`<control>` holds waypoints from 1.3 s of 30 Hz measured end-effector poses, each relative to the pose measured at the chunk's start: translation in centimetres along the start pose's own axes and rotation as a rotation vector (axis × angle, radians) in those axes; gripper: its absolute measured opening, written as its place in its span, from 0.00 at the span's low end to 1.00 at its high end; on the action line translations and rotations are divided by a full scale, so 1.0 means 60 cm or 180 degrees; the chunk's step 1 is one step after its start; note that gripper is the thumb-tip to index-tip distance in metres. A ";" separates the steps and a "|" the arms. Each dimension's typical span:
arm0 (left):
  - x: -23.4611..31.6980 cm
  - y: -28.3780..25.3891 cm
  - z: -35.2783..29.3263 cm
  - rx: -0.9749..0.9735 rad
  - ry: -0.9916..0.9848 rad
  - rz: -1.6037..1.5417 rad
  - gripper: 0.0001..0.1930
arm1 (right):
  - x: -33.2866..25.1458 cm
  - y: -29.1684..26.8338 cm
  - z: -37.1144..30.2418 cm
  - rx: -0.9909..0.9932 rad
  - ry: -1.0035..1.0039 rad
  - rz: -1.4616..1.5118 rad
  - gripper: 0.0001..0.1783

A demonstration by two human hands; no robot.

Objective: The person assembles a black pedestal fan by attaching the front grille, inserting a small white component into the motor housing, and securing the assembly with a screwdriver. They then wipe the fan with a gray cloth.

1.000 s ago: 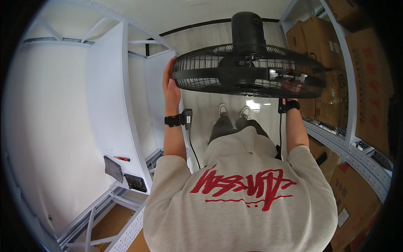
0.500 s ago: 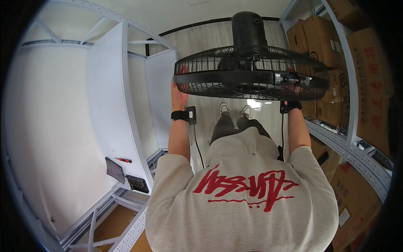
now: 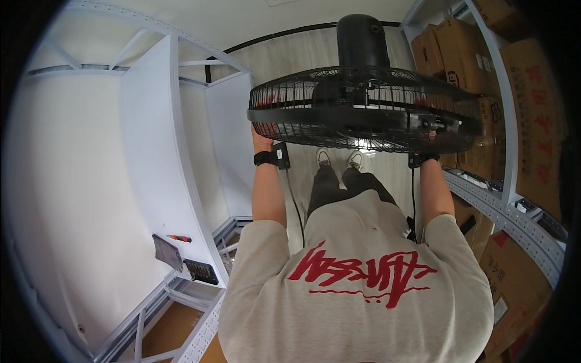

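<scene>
A black electric fan with a round wire cage is held up in front of me, its motor housing pointing away. My left hand grips the cage at its left edge, the fingers partly hidden by the wires. On the right side my right hand supports the cage from beneath. It shows only through the grille, so its fingers are mostly covered. A black strap with a small box sits on my left wrist, and a similar band on the right, each trailing a cable.
To the left, a white shelf unit carries a red-and-black screwdriver, a dark pouch and a black bit case. Metal racks with cardboard boxes stand close on the right. Pale flooring reaches to a wall ahead.
The fan's right side has dipped slightly and come nearer, the cage tilting a little. Both forearms have shifted slightly to the right, still holding the fan.
</scene>
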State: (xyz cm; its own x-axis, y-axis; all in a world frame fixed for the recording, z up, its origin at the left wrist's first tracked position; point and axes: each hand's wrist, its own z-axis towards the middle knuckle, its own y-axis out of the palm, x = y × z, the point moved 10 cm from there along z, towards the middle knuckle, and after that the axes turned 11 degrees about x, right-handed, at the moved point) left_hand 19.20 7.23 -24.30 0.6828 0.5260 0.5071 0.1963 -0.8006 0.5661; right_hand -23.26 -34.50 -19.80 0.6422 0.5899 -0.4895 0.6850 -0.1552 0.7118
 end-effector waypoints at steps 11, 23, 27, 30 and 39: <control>-0.022 -0.016 0.033 -0.0179 0.0821 0.0532 0.25 | -0.005 -0.005 0.012 -0.0109 -0.0070 -0.0032 0.33; -0.062 0.097 -0.047 -0.0287 0.4777 0.4584 0.26 | -0.010 0.006 0.012 -0.0276 -0.0184 0.0044 0.33; -0.090 0.123 -0.035 -0.0255 0.5386 0.5094 0.26 | -0.006 0.000 0.016 -0.0309 -0.0168 0.0068 0.33; -0.107 0.132 -0.029 -0.0234 0.5604 0.5227 0.26 | -0.008 0.003 0.018 -0.0337 -0.0178 0.0080 0.33; -0.155 0.139 -0.015 -0.0323 0.5802 0.5306 0.27 | -0.024 -0.007 0.019 -0.0381 -0.0227 0.0192 0.33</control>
State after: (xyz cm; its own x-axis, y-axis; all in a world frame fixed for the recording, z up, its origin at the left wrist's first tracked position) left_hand 13.85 -4.09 -23.71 -0.8186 -0.5571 0.1396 0.3202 -0.6445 -0.6943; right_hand -24.09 -36.17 -19.99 0.7066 0.5240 -0.4756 0.6014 -0.0904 0.7938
